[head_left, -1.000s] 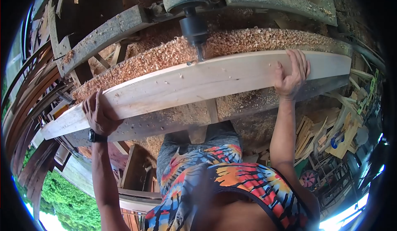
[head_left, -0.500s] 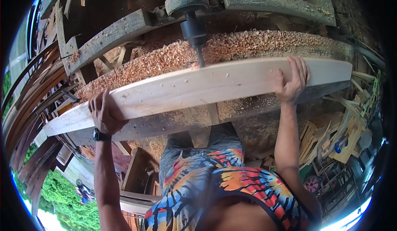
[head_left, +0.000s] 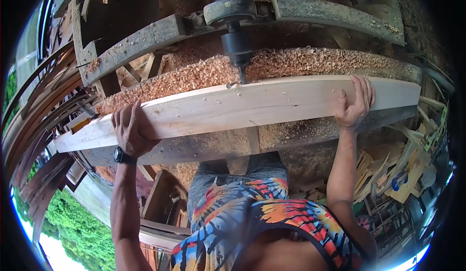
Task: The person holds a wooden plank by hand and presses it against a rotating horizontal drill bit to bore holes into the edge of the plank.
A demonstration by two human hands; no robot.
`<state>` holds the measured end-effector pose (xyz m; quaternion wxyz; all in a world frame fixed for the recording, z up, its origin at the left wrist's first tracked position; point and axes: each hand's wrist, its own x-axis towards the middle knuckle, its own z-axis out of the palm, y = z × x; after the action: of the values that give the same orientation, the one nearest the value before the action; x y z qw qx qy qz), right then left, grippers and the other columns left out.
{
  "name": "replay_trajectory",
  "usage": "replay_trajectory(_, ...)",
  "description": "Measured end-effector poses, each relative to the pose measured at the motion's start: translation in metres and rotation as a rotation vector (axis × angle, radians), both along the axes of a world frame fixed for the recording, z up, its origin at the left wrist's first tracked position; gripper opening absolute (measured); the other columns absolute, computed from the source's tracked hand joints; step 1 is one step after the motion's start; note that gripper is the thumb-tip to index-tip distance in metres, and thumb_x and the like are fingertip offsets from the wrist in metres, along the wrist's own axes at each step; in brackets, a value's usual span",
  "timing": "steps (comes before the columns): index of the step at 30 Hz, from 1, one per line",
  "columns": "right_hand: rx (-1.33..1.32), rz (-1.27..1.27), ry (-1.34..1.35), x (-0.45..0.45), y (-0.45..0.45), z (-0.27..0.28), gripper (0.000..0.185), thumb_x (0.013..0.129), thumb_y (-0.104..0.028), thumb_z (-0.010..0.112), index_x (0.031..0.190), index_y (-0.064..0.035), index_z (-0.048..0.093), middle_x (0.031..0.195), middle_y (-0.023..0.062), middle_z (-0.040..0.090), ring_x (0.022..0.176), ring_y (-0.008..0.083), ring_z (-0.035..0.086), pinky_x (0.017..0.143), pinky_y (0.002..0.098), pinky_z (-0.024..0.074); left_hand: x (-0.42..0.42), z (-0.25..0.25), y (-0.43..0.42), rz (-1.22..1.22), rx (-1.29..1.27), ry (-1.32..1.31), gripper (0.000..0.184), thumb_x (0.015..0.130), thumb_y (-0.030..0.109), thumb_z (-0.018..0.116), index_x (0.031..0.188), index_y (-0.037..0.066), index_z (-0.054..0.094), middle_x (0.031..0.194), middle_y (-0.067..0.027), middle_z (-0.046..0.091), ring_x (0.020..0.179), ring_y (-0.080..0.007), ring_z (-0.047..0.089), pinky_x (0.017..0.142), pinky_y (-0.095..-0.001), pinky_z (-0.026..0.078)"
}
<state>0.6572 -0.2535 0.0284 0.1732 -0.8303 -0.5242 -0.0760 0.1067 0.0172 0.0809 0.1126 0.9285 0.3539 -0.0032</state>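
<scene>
A long pale wooden board (head_left: 218, 107) lies across the work table, with a few chips on its broad face. My left hand (head_left: 133, 131), with a dark watch at the wrist, wraps over the board's left part. Toward the other end, my right hand (head_left: 355, 103) grips the board, fingers over its far edge and thumb on the face. A drill bit (head_left: 243, 75) in a black chuck (head_left: 236, 45) points at the far edge between my hands. Its tip is close to that edge; whether it is inside the wood I cannot tell.
Wood shavings (head_left: 310, 62) are heaped along the far side of the board. Behind them, heavy beams (head_left: 340, 16) flank the machine's round bearing housing (head_left: 229, 11). Scrap wood (head_left: 376, 169) is piled at the right, and long dark planks (head_left: 41, 113) are stacked at the left.
The board has slid slightly to the right past the bit, both hands still on it. The whole view has also shifted a little.
</scene>
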Motion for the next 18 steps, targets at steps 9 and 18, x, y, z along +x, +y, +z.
replay_trajectory(9, -0.044, 0.047, -0.008, 0.07, -0.019, 0.02, 0.063, 0.107, -0.053, 0.058, 0.142, -0.0022, 0.066, 0.149, 0.0204, 0.063, 0.141, 0.04, 0.056, 0.121, 0.0527, 0.0362, -0.004, 0.016, -0.029, 0.22, -0.05, 0.195, 0.134, 0.044, 0.03, 0.104, 0.164, 0.018, 0.045, 0.163, -0.0175, 0.045, 0.153, -0.0421, 0.037, 0.129, -0.0586, 0.027)
replay_trajectory(18, 0.024, -1.021, 0.748, 0.32, -0.093, -0.004, 0.09, 0.097, -0.062, 0.07, 0.155, 0.0047, 0.055, 0.161, 0.0244, 0.053, 0.149, 0.0362, 0.05, 0.124, 0.0468, 0.0386, -0.193, -0.013, 0.024, 1.146, -0.404, -0.391, 0.127, 0.063, 0.035, 0.089, 0.173, 0.014, 0.029, 0.18, -0.0255, 0.014, 0.167, -0.0368, 0.016, 0.132, -0.0503, 0.021)
